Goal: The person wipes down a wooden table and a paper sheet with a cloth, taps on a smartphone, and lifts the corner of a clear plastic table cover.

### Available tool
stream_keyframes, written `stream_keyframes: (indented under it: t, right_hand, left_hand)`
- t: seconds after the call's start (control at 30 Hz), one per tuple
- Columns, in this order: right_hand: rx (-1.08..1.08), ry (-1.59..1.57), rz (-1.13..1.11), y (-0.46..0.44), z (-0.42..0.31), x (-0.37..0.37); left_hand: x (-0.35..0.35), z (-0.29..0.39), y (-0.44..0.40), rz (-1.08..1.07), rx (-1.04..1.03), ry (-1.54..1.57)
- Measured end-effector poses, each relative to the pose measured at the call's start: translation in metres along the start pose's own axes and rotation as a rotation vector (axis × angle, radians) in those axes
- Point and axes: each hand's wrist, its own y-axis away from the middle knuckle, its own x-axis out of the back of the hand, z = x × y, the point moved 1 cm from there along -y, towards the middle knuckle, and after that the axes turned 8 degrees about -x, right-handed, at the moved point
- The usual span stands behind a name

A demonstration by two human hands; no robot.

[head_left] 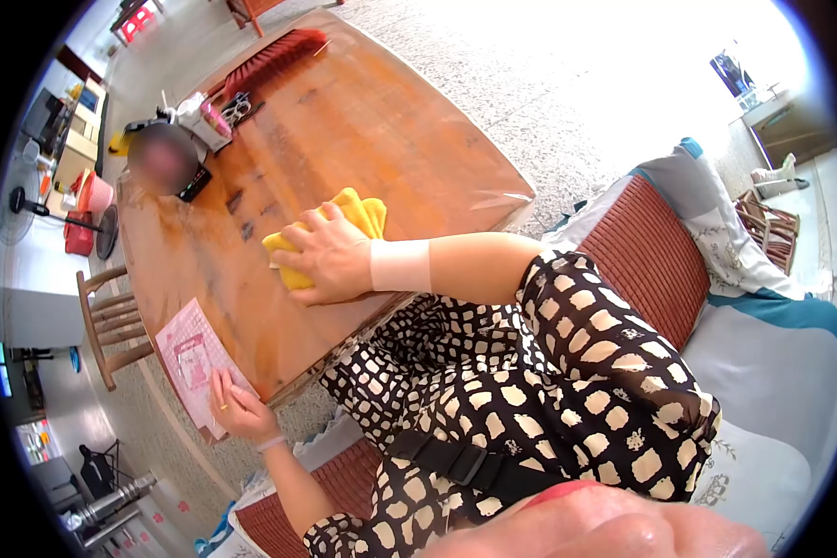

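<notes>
On the brown wooden table [409, 139] my right hand [330, 256] presses a folded yellow cloth [367, 214] against the top, its fingers bent over the cloth. A pale band wraps that wrist. My left hand [239, 409], with a ring on one finger, is at the near left corner of the table. Its fingers are drawn together at the edge of a pink printed sheet [188, 339]. The underside of that grip is hidden.
A red-bristled brush [274, 60] lies at the table's far end. Near it are a white and pink box [203, 121], scissors [237, 107] and a blurred item [163, 158]. A wooden chair [116, 325] stands left; a cushioned sofa [651, 251] is on the right.
</notes>
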Motion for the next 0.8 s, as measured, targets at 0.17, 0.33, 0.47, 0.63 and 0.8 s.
stream_keyframes:
  t: [0.17, 0.33, 0.47, 0.63, 0.8]
  right_hand:
    - [0.000, -0.016, -0.100, -0.049, -0.027, -0.028]
    - [-0.050, 0.018, -0.121, -0.093, -0.040, -0.049]
    - [-0.077, 0.043, -0.122, -0.109, -0.048, -0.061]
    - [-0.029, 0.068, -0.035, -0.087, -0.059, -0.060]
    - [0.176, -0.063, 0.022, -0.022, -0.083, -0.051]
  left_hand:
    - [0.002, 0.002, -0.002, 0.000, 0.003, 0.004]
    - [0.002, 0.003, -0.003, 0.059, -0.025, 0.023]
    - [0.003, 0.003, -0.002, 0.069, -0.032, 0.019]
    - [-0.002, 0.001, 0.001, 0.098, -0.011, 0.029]
    - [-0.001, 0.002, 0.000, 0.075, 0.039, 0.023]
